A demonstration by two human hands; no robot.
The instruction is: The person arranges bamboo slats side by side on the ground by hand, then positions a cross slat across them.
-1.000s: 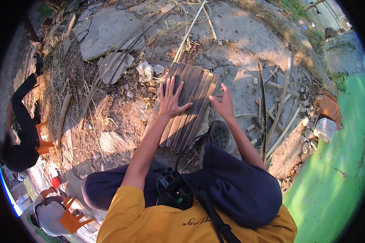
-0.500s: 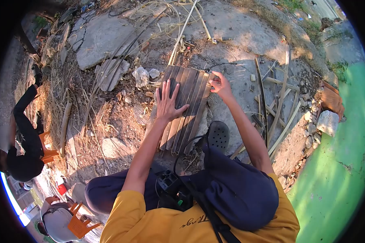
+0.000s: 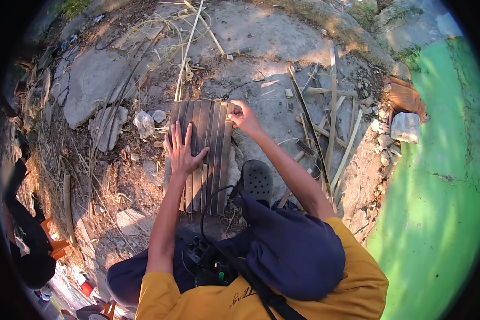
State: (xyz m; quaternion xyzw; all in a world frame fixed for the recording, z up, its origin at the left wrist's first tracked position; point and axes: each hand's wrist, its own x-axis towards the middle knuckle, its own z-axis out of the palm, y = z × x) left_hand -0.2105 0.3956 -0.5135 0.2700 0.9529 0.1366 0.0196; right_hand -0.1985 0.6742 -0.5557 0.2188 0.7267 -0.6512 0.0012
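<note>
A row of dark brown, narrow wooden slats [image 3: 210, 154] lies side by side on the ground in front of me. My left hand [image 3: 181, 156] is open and rests flat across the slats on the left half, fingers spread. At the upper right corner of the row, my right hand [image 3: 245, 118] has its thumb and index finger closed around the end of the outermost slat. Its other fingers are curled, and part of the grip is hidden.
Loose wooden strips [image 3: 330, 117] lie in a jumble to the right. A pale stone block [image 3: 405, 128] sits beside green-painted ground [image 3: 432, 213]. Long thin strips [image 3: 189, 50] extend beyond the slats. Another person [image 3: 32, 261] is at the far left.
My view has turned, so the slats appear further left and straighter. Both hands keep nearly the same places on the row.
</note>
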